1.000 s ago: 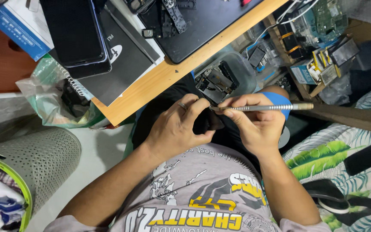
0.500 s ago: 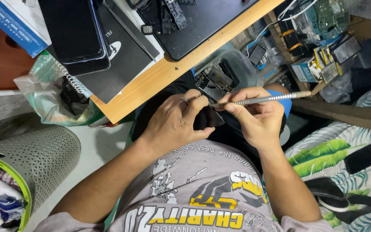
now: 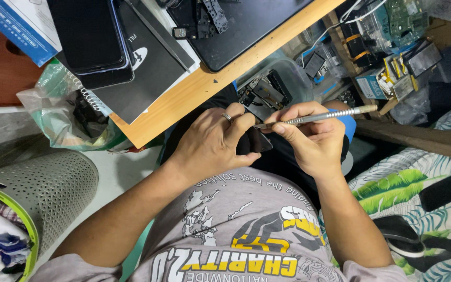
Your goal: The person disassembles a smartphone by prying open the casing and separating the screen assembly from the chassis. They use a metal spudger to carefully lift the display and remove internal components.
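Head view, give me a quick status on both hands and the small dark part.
Left hand gripping small dark part over the lap. Right hand holds slim metal tool, tip at the part's edge. Wooden desk edge close above; nothing between the hands.

Small dark flat handheld device (image 3: 254, 142): lying tilted, mostly hidden, edge showing just below the left fingertips. Slim silver metal rod-shaped prying tool (image 3: 317, 115): lying near-horizontal between right thumb and fingers, flat tip touching the device's upper edge.

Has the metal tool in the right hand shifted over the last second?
Yes. The metal tool has tilted: its far end has risen towards the wooden desk edge, while its tip stays at the dark device.
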